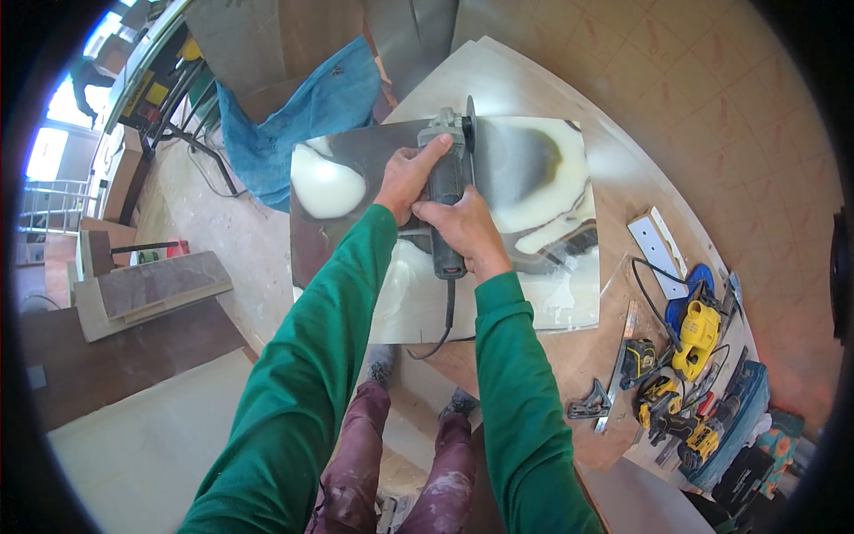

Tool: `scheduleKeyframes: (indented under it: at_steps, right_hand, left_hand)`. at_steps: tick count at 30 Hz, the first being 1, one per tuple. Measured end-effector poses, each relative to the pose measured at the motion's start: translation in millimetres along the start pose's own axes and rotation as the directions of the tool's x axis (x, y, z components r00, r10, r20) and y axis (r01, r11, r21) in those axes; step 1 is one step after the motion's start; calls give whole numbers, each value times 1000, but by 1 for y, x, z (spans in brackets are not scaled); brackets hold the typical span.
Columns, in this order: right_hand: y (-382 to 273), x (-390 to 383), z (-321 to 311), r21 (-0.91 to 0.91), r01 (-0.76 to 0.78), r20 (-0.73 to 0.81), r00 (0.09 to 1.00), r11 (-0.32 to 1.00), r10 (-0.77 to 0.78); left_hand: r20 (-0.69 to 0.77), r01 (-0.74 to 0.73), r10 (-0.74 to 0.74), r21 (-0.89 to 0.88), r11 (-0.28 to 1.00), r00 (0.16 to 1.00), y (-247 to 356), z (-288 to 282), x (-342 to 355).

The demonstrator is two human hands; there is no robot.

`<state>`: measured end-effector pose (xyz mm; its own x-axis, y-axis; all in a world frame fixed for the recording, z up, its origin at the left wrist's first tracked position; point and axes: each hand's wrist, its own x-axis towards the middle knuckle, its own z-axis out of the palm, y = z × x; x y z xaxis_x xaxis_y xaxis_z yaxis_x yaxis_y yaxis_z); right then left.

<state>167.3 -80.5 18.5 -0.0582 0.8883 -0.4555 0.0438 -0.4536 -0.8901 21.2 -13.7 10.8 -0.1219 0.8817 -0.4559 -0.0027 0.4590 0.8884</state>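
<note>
An angle grinder (447,182) with a dark body and a grey metal head lies over a glossy slab (543,294) patterned in white, grey and brown. Its thin disc (471,125) stands on edge at the right of the head. My left hand (411,178) is closed around the front of the body, thumb up by the head. Lower down, my right hand (464,230) grips the body from the right, thumb across it. From the rear end a black cord (449,307) runs toward me over the slab's near edge. Whether the disc touches the slab I cannot tell.
A workbench (614,267) carries the slab. To its right lie yellow power tools (698,338), a metal square (616,369) and a white strip (656,254) with holes. Blue cloth (294,133) hangs beyond the slab's left corner. Stacked panels (156,289) stand at left.
</note>
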Motion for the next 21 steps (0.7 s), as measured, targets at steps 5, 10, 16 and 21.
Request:
scheduleKeyframes:
  at_steps: [5,10,16,21]
  right_hand:
    - [-2,-4,2,-7,-16,-5,1000,1000,16]
    - [8,-11,1,-5,19,-4,1000,1000,-19]
    - [17,-25,2,-61,25,-48,998,998,-28]
    - [19,-31,2,-81,17,-45,999,997,-21]
  left_hand:
    - [-16,7,-7,16,1000,1000,-5,-2,0]
    - [-5,33,-33,1,999,999,-2,3,-15]
    - [-17,25,-24,30,999,1000,-7,0,-29]
    - [-11,9,-9,27,1000,1000,-10,1,-37]
